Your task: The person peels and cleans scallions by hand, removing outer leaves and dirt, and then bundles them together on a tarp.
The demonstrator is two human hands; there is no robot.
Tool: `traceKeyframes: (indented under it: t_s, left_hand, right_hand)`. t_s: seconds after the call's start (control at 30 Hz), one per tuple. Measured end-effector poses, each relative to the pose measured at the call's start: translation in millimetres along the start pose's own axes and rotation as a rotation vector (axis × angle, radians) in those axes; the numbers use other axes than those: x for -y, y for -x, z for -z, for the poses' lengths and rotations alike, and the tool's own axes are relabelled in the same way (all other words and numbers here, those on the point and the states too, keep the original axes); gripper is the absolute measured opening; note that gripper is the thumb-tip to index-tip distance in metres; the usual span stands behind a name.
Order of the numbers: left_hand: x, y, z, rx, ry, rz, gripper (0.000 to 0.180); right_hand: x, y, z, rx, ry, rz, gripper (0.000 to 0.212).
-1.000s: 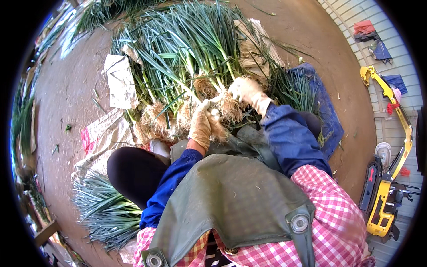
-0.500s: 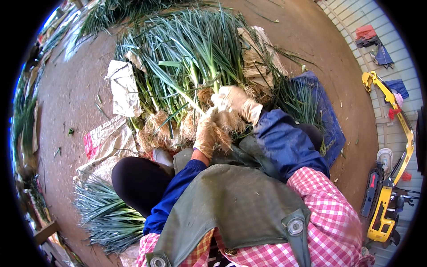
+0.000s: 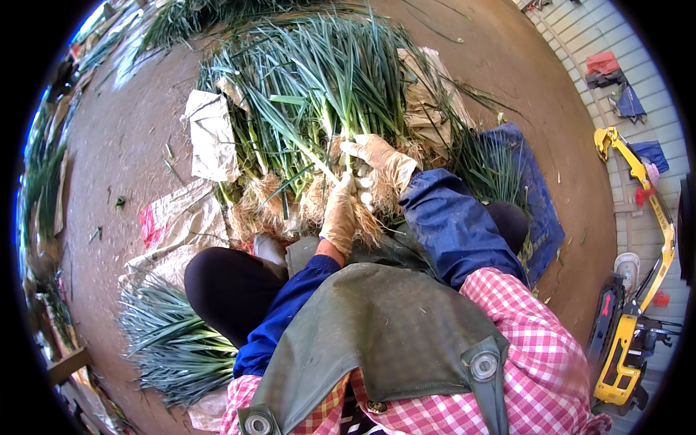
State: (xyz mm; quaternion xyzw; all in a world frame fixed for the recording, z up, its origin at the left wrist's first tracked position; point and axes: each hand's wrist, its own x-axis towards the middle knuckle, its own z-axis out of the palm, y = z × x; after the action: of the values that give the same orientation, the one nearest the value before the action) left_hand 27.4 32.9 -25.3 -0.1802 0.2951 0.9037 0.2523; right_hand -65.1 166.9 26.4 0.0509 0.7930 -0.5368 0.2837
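Note:
A large pile of green garlic with long blue-green leaves lies ahead of me, its tangled tan roots toward my lap. My gloved left hand is closed on a green garlic stalk low down near its root end, beside a clump of roots. Just above it and to the right, my gloved right hand is closed too, thumb and fingers pinching a pale stalk. Small white bulbs show between the two hands. Both palms and part of the held stalks are hidden.
A trimmed bundle of green garlic lies by my left knee, and another lies on a blue sheet at right. Pale sacks sit beside and under the pile. A yellow toy-like excavator stands near the wall at far right.
My right hand has shifted slightly left and up, its fingers drawn in on the stalk. The left hand stays low on its stalk, turned a little more upright. The view has shifted slightly.

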Motion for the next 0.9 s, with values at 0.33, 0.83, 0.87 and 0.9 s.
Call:
traceKeyframes:
  t_s: [0.33,0.83,0.87,0.9]
  left_hand:
    - [-2.5,4.8,5.3,-0.060,-0.075,-0.090,0.036]
    - [-5.0,8.9,-3.9,0.045,-0.055,-0.048,0.028]
    - [-4.8,9.3,-0.4,0.069,-0.084,-0.067,0.030]
    - [-5.2,9.9,-0.1,0.100,-0.111,-0.083,0.032]
  right_hand:
    - [59.0,107.7,56.2,-0.275,-0.127,0.427,0.027]
    - [5.1,39.1,-7.9,-0.130,-0.220,0.009,0.028]
    - [5.5,30.0,-17.2,-0.141,-0.337,-0.047,0.026]
    - [2.6,21.8,-16.0,-0.105,-0.375,-0.054,0.024]
